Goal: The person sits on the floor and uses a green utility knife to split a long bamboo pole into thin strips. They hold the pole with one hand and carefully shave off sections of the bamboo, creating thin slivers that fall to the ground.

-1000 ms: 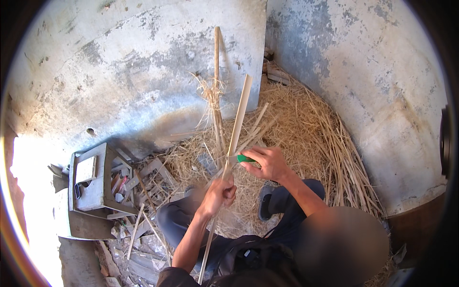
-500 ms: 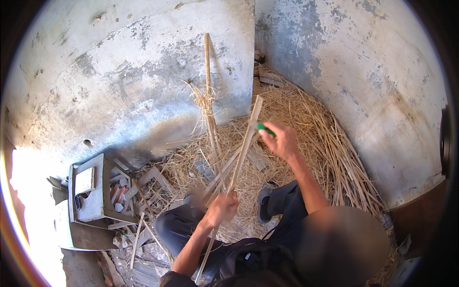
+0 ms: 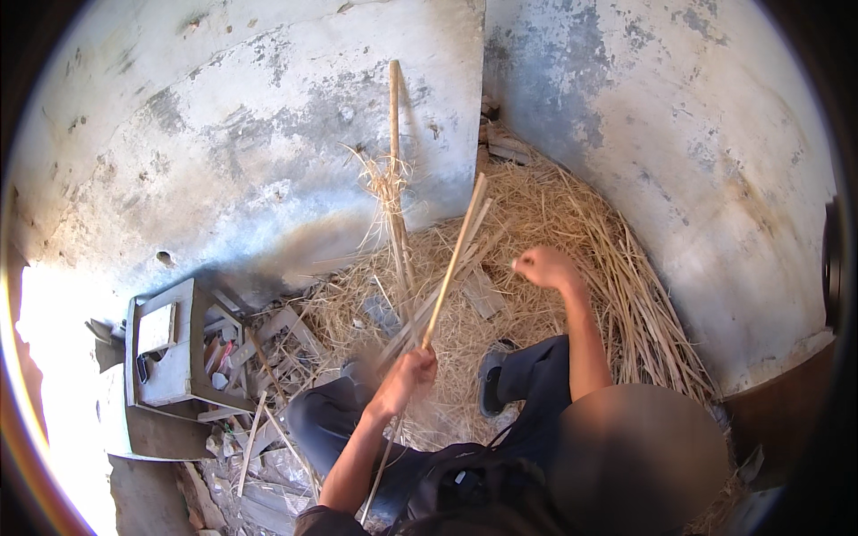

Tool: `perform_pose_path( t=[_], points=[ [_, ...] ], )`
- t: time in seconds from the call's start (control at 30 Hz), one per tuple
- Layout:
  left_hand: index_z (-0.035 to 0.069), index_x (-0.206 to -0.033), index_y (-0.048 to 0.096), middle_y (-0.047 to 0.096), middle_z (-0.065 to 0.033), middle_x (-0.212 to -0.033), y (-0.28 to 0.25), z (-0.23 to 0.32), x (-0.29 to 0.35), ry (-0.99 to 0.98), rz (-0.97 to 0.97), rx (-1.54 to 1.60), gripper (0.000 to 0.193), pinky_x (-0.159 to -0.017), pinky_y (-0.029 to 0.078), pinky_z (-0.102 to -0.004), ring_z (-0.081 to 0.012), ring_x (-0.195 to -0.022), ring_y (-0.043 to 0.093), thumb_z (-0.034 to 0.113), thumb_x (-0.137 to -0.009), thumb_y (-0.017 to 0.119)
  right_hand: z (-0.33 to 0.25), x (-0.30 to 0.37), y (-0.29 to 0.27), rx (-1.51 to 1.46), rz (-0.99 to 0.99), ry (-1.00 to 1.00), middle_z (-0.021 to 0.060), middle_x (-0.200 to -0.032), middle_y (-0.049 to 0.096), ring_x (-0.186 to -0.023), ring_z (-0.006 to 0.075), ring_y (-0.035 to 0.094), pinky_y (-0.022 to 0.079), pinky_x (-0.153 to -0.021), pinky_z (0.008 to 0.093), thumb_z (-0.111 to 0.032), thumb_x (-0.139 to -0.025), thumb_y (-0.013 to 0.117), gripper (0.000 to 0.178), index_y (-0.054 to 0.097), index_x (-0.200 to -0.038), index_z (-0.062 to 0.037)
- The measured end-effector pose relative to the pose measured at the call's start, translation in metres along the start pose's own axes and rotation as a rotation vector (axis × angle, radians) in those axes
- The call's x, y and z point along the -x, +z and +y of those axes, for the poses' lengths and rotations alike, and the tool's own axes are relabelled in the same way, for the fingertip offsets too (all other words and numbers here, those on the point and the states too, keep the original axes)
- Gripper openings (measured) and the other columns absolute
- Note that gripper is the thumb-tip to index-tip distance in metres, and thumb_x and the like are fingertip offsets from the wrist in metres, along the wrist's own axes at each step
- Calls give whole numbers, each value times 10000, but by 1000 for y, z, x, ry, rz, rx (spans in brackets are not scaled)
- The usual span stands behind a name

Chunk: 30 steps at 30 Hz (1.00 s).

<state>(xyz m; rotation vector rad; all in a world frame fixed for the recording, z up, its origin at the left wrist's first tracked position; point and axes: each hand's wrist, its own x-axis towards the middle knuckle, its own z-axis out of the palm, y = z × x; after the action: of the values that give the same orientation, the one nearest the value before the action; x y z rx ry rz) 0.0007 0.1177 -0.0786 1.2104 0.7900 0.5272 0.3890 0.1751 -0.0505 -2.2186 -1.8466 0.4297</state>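
Observation:
My left hand [image 3: 407, 380] is closed round a long, pale wooden or bamboo strip [image 3: 453, 262], in front of my left knee. The strip slants up and away to the right, its narrow edge towards me. Off to the right of it, my right hand [image 3: 547, 268] hovers over the straw with fingers curled. It does not touch the strip, and whatever it may hold is hidden. Below my left hand, a thin pale strip [image 3: 380, 478] runs down past my thigh. Beyond the held strip, an upright stick [image 3: 393, 112] with a tuft of curled shavings [image 3: 386, 186] leans on the wall.
Straw-like shavings [image 3: 536, 201] cover the floor, with long thin strips [image 3: 648, 308] piled along the right wall [image 3: 706, 179]. At left stands a worn wooden stool-like box [image 3: 170, 357] beside scrap wood and rubbish. My shoe [image 3: 492, 384] rests among the shavings.
My right hand has drawn away from the strip to the right, and the green-handled tool it held no longer shows. The strip has turned from its broad face to its narrow edge.

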Motion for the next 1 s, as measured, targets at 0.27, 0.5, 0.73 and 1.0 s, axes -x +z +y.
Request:
perform_pose_path(
  t=[0.27,0.5,0.73,1.0],
  points=[
    [88,-968,468,403,20,-769,-7,16,5,62,150,-19,290,-520,343,-260,-65,-623,394,327,-1107,382,-105,31,1,-305,237,-287,86,-871,742,-690,214,709,530,-582,328,-356,-1059,616,354,699,-1214,-48],
    [75,-985,462,405,21,-769,-8,8,4,124,159,-79,331,-501,326,-249,-61,-587,374,326,-1151,323,-149,64,33,-467,351,-818,76,-869,739,-687,238,730,567,-594,344,-271,-971,725,256,731,-1101,-51],
    [72,-994,445,388,18,-735,-14,3,4,189,149,-71,346,-473,313,-259,-62,-540,362,343,-1157,306,-148,66,42,-415,296,-849,73,-890,758,-637,232,709,552,-557,353,-288,-947,759,244,753,-1040,-63],
    [89,-969,415,331,23,-665,-8,13,7,234,43,22,432,-471,288,-284,-85,-517,297,440,-1157,246,-151,65,49,-444,394,-897,61,-842,756,-582,213,682,526,-515,335,-317,-931,779,273,788,-1059,-77]
  ],
)
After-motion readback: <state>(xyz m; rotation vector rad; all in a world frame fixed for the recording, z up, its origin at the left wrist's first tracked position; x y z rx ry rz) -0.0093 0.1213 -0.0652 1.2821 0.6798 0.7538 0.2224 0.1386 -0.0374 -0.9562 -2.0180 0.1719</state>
